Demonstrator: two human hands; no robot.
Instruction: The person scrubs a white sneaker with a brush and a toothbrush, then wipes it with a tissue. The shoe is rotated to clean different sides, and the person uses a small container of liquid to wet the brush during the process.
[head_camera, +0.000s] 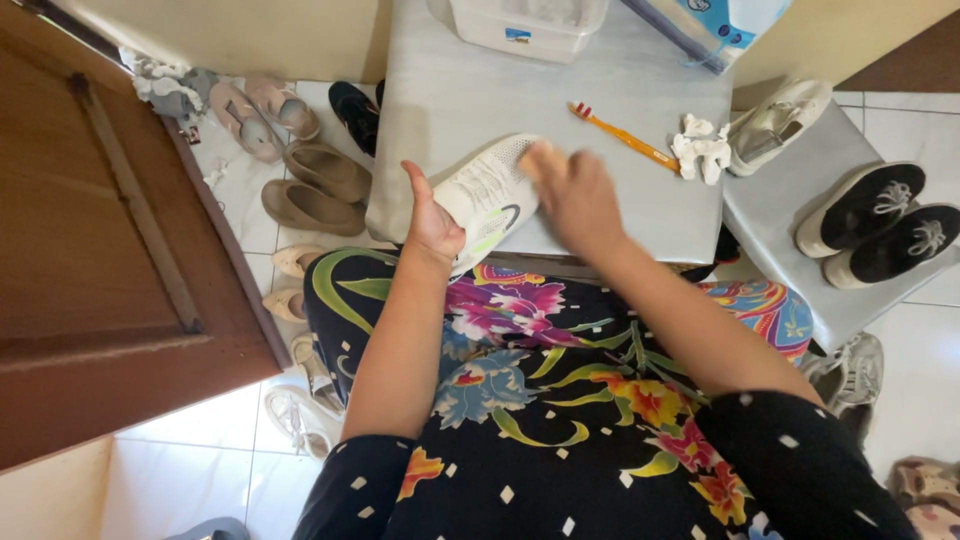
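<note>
Two hands meet on one white sneaker (490, 195) at the near edge of the grey desk (600, 110). Left hand (432, 222) clasps the shoe's heel end, thumb up. Right hand (572, 195) lies over the toe end, blurred, so its finger spread cannot be told. Farther along the desk lie an orange toothbrush (625, 138) and a crumpled white cloth (700, 148). Black-and-white shoes (885, 225) sit on a lower grey stool (790, 215) to the right.
</note>
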